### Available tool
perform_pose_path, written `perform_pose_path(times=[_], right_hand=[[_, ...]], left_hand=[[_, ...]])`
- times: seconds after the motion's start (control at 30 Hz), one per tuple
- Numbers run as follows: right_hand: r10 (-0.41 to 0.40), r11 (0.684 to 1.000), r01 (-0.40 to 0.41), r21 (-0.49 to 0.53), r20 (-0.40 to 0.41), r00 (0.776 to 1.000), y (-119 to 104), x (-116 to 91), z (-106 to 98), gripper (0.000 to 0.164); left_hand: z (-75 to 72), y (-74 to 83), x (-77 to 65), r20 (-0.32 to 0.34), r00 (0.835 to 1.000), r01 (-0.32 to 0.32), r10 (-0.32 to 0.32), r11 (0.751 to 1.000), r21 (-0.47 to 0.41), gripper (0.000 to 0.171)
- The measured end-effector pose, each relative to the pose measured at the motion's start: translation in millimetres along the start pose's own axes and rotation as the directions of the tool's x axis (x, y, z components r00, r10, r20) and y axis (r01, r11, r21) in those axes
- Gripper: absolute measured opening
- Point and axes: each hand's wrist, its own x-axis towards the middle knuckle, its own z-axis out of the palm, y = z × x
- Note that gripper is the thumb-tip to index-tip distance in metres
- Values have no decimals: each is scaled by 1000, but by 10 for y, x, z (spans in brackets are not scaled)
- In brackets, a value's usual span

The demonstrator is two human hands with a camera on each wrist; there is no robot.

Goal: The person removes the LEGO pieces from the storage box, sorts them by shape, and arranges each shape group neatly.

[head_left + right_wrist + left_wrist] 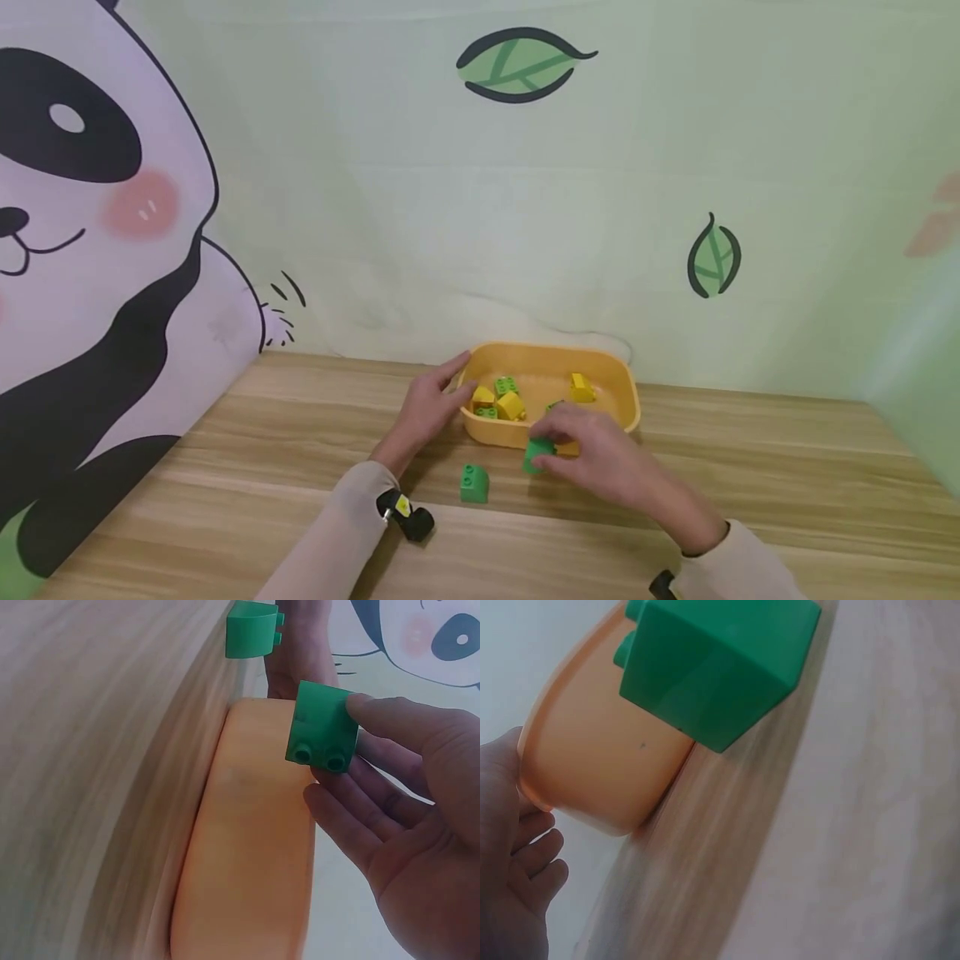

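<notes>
Backdrop: pale green cloth (390, 167), printed with leaves and a panda.
Tabletop (787, 475): wood-grained, pale brown.
Tub (491, 432): yellow-orange, smooth, rounded corners, raised rim; sits on the tabletop near the backdrop.
Right hand (600, 454): grasping the held block, pinched between thumb and fingers beside the tub's near wall.
Left hand (430, 406): grasping the tub's left end, thumb over the rim.
Held block (324, 724): green, glossy, two round studs along one side; off the tabletop.
Standing block (474, 485): green, one curved side, two studs up; on the tabletop, near side of the tub.
Yellow blocks (511, 407): three visible inside the tub, two at left, one at right.
Green blocks (507, 386): two in the tub's left half, studs showing.
Cut off: panda at the head view's left edge; standing block at the left wrist view's top.
Hidden: another green piece in the tub, mostly behind the right hand; shape unclear.
</notes>
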Motion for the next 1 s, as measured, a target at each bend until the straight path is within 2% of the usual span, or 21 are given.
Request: perform_pose_path(times=[0.4, 0.63, 0.83, 1.0], right_hand=[[35, 998, -43, 45, 165, 986, 32, 18, 63, 24], [50, 998, -58, 35, 204, 978, 82, 14, 115, 23], [22, 999, -31, 40, 209, 978, 125, 9, 150, 25], [47, 996, -64, 68, 227, 973, 135, 4, 133, 28]], left_hand=[[-8, 15, 11, 6, 1000, 3, -3, 1000, 2, 57], [-3, 4, 3, 8, 1000, 10, -10, 1000, 10, 57], [-4, 6, -2, 6, 1000, 3, -3, 1000, 12, 57], [-5, 8, -1, 9, 1000, 6, -6, 1000, 8, 58]])
